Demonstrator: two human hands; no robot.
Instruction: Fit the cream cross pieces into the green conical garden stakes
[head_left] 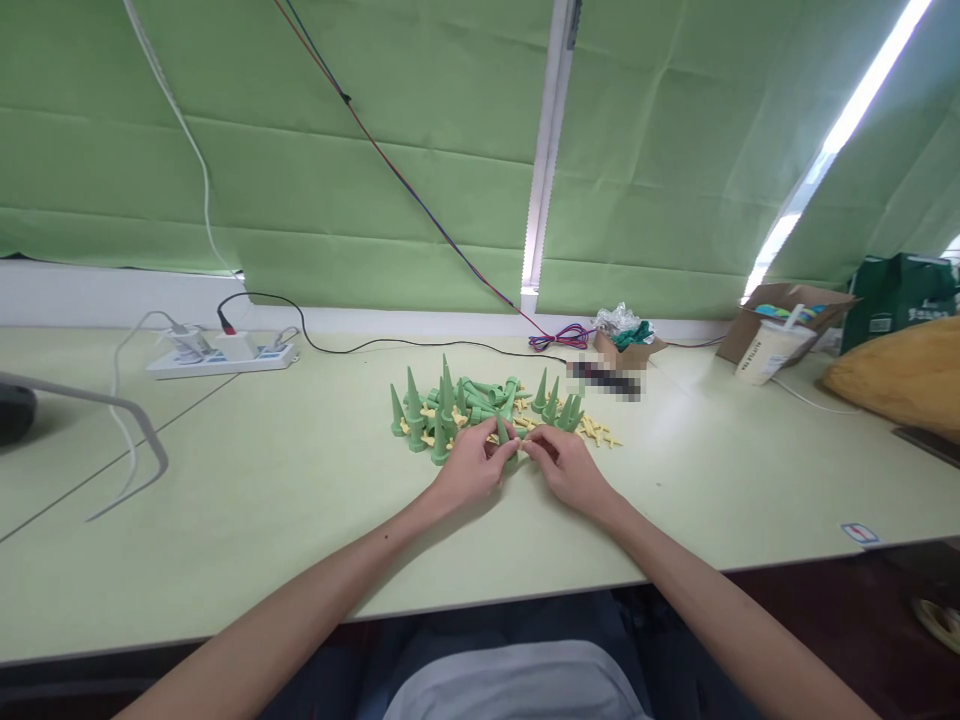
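Note:
My left hand (474, 462) is closed around a green cone-shaped spike (502, 430), which points upward. Close beside it, my right hand (571, 468) is pinched at the spike's side, apparently on a small yellow piece (523, 443) mostly covered by the fingertips. Left of my hands stand several upright green spikes (415, 405), some with yellow pieces at their sides. More upright spikes (551, 405) are behind my right hand. Other green spikes (487, 392) lie in a heap between the groups. Loose yellow pieces (598, 432) are scattered right of the heap.
A white power strip (225, 360) with plugs and cables lies at the back left. Behind the heap are a small open cardboard box (628, 350) and a blurred dark object (604, 379). A drink cup (766, 350) stands at the right beside a larger box (739, 325).

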